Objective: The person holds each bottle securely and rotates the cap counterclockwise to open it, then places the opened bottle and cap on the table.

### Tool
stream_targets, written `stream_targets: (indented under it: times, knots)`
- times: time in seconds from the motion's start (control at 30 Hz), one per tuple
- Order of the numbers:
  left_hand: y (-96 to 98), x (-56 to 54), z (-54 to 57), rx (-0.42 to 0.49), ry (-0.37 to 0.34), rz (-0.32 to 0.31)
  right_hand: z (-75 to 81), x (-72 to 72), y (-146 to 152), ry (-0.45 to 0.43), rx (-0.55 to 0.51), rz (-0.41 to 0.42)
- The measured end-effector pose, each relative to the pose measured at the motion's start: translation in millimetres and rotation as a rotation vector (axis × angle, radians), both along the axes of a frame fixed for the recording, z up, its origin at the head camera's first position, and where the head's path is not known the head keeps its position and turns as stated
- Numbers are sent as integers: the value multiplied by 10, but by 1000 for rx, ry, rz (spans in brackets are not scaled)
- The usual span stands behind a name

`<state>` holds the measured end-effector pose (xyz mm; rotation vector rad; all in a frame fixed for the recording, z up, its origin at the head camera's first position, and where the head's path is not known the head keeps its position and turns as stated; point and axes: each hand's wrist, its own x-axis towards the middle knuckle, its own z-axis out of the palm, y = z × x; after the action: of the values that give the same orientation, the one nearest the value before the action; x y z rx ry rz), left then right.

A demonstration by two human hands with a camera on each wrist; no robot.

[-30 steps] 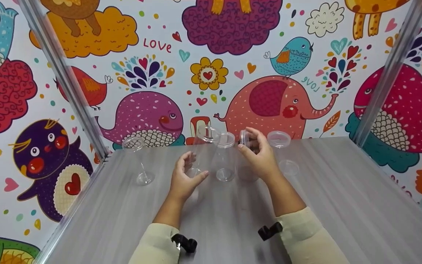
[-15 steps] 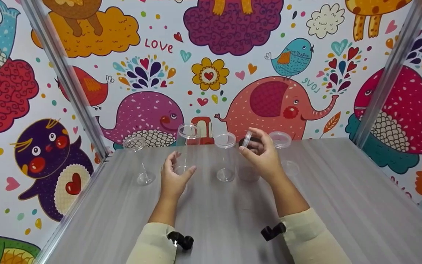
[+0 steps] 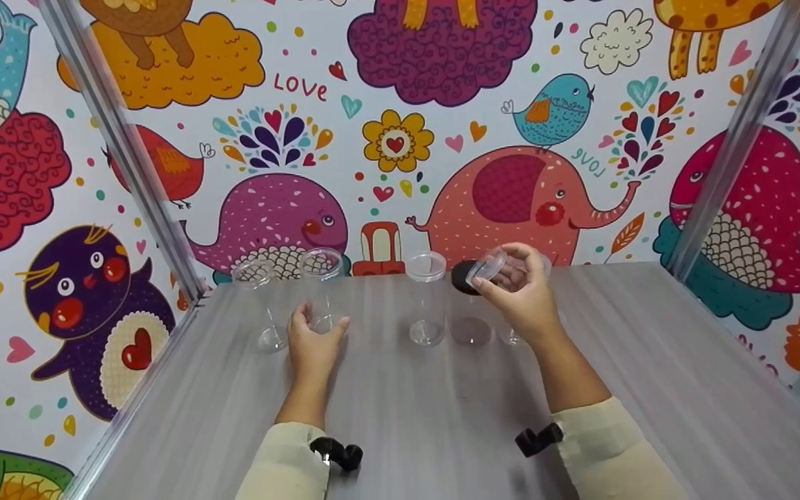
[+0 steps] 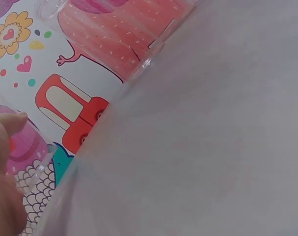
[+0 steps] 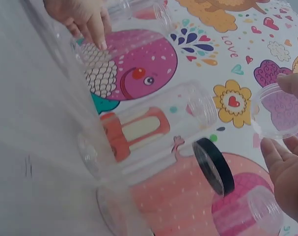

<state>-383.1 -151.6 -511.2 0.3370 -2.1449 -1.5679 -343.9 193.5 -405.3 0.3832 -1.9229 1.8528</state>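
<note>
- The left hand (image 3: 315,344) curves its fingers round the lower part of a clear plastic jar (image 3: 323,281); how firmly they press is hard to tell. The left wrist view cuts this hand off at its edge.
- The right hand (image 3: 521,295) pinches a clear round piece (image 5: 276,112) between thumb and fingers, tilted. Fingers overlap it, so whether it is a separate lid or a jar's mouth cannot be told; the right wrist view crops the hand too.
- Just left of the right fingers stands a jar with a black lid (image 3: 465,278). The held piece overlaps this lid from the head camera; whether they touch is unclear.
- Beside the right hand a clear base (image 3: 511,338) shows, its upper part covered by the hand.
- Near the right fingers, the right wrist view gives the top of a further clear jar (image 5: 259,209), its lower end indistinct.
- Between the two hands, nearer the right fingers, a middle clear jar (image 3: 426,302) stands upright on the desk (image 3: 400,423); the printed wall shows through it.
- Left of the left fingers is an outer clear jar (image 3: 264,305), its see-through sides barely readable against the desk.
</note>
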Motion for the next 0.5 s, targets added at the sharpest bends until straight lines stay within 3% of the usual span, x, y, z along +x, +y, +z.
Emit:
stream_targets:
  times: [0.23, 0.37, 0.5]
  knots:
    - [-63, -5, -46, -3, -54, 1, 1, 52, 351, 51, 38, -89]
    - [-102, 4, -58, 4, -91, 20, 22, 96, 557, -19, 34, -159]
    - [-135, -1, -83, 28, -100, 14, 28, 115, 727, -105, -11, -178]
